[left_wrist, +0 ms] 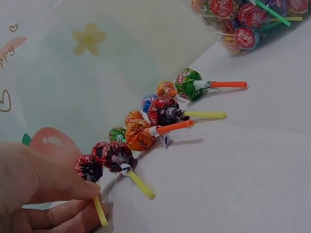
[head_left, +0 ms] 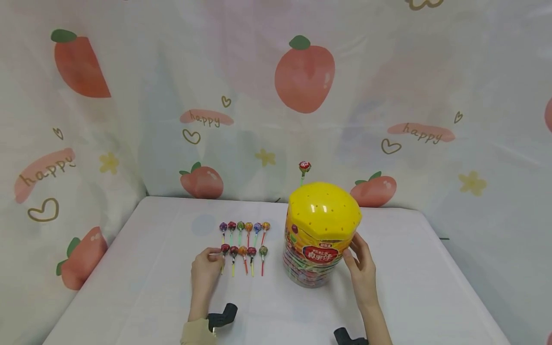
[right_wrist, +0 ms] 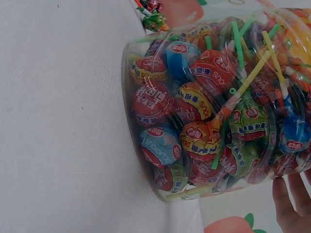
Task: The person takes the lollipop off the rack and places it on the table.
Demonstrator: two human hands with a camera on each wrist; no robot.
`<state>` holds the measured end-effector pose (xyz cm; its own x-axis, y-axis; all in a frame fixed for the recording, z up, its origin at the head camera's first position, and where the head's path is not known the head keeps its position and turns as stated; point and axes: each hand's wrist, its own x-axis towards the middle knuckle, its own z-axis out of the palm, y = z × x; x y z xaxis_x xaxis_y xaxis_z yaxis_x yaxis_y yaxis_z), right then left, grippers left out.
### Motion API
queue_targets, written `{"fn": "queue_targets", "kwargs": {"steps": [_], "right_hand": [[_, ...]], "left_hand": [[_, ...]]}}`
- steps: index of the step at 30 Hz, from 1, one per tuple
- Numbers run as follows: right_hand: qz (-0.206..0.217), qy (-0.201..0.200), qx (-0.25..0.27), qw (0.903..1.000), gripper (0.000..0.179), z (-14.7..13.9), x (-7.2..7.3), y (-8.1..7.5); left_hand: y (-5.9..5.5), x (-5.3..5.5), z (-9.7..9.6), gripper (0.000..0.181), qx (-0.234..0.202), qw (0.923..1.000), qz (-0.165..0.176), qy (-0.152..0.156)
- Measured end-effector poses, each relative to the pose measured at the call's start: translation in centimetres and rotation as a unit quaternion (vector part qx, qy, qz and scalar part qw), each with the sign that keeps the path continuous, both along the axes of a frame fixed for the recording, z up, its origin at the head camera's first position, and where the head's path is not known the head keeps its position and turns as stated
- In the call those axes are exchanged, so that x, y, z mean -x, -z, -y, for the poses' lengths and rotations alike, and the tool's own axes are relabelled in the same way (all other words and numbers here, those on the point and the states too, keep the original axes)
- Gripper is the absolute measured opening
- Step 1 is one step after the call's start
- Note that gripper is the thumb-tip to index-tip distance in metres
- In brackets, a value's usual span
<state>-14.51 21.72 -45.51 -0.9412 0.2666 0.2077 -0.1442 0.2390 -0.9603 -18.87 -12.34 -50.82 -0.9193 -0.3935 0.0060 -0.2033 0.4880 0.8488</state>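
My left hand [head_left: 206, 268] pinches a dark red lollipop [left_wrist: 89, 167] by its yellow stick, at the left end of the front row. Beside it on the table lie other front-row lollipops, among them an orange one [left_wrist: 140, 136] and a green one [left_wrist: 188, 83]. A back row of lollipops [head_left: 240, 225] lies behind them. To the right stands a clear jar [head_left: 310, 276] full of wrapped lollipops, with a domed yellow lid [head_left: 323, 208]. Fingers of my right hand [head_left: 362, 263] rest against the jar's right side.
One lollipop [head_left: 304, 166] on a green stick shows upright above the jar's lid, its lower part hidden. The white-covered table [head_left: 142, 268] meets a printed cloth backdrop [head_left: 250, 57] at the back and sides.
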Motion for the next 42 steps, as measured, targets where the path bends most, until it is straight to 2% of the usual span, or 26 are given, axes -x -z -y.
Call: {"fn": "queue_targets", "kwargs": {"steps": [17, 25, 34, 42], "right_hand": [[0.002, 0.000, 0.000, 1.0000, 0.052, 0.0, 0.0, 0.1], [-0.001, -0.002, 0.004, 1.0000, 0.051, -0.1, 0.0, 0.0], [0.002, -0.002, 0.002, 1.0000, 0.051, 0.0, 0.0, 0.0], [0.004, 0.000, 0.001, 1.0000, 0.051, 0.0, 0.0, -0.1]], "left_hand": [[0.2, 0.0, -0.1, 0.040, 0.026, 0.9996, -0.001, -0.007], [0.3, -0.2, -0.1, 0.041, 0.033, 0.9994, 0.001, -0.006], [-0.3, -0.5, 0.1, 0.041, 0.043, 0.9990, -0.004, -0.011], [-1.3, -0.7, -0.1, 0.037, 0.007, 0.9996, -0.013, -0.023]]}}
